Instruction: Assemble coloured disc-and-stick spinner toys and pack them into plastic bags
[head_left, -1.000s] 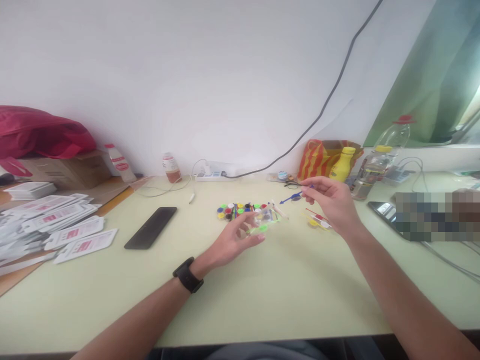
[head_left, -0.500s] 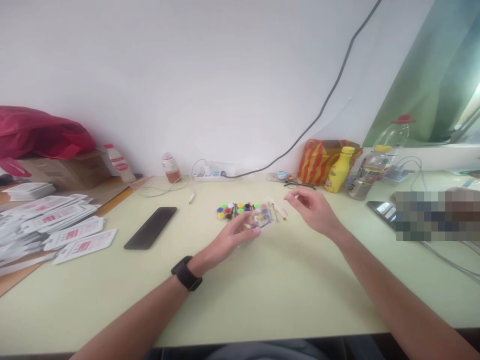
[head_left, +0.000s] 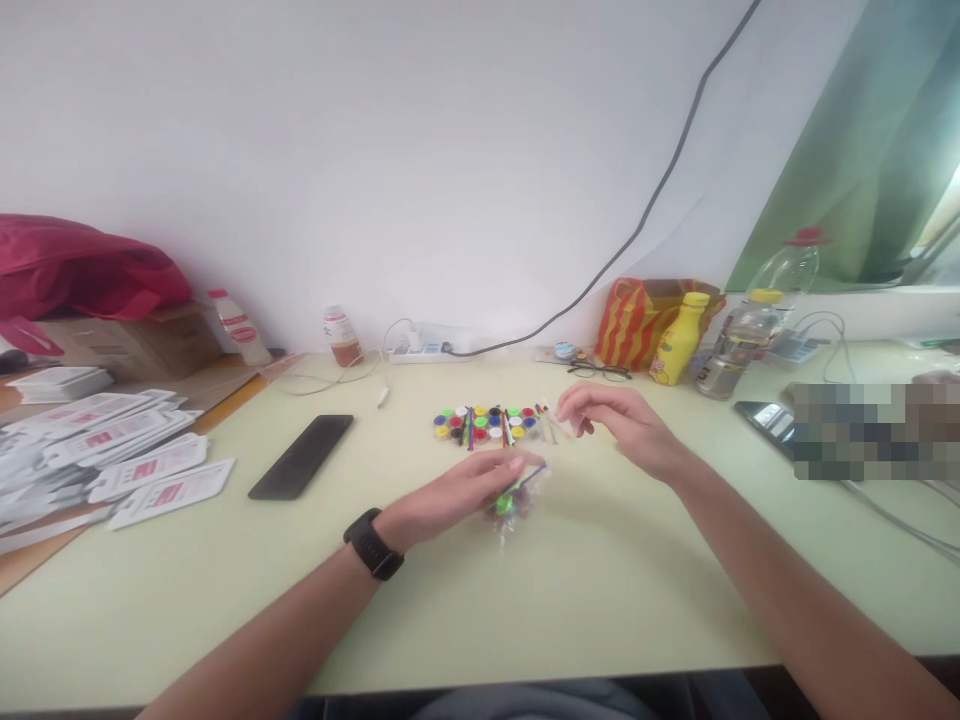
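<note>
My left hand [head_left: 472, 485] wears a black watch and is closed on a clear plastic bag [head_left: 508, 505] with a blue strip along its top and green and reddish pieces inside. Behind it, small round pots [head_left: 495, 433] with coloured lids lie in two rows, with thin coloured sticks [head_left: 469, 428] between them. My right hand [head_left: 619, 420] hangs just right of the rows, fingers curled and pinched beside a few thin loose sticks [head_left: 550, 420]. Blur hides what, if anything, its fingertips hold.
On the left lie a black phone [head_left: 301, 457] and a heap of white card holders [head_left: 142, 465]. Along the wall stand a drink bottle [head_left: 342, 338], power strip [head_left: 420, 353], striped bag [head_left: 626, 325], yellow bottle [head_left: 679, 345] and clear bottle [head_left: 739, 350]. Glasses [head_left: 600, 371] rest near the striped bag.
My left hand has come slightly towards me with the plastic bag, uncovering more of the pots. My right hand has moved left and its fingers have curled down towards the loose sticks.
</note>
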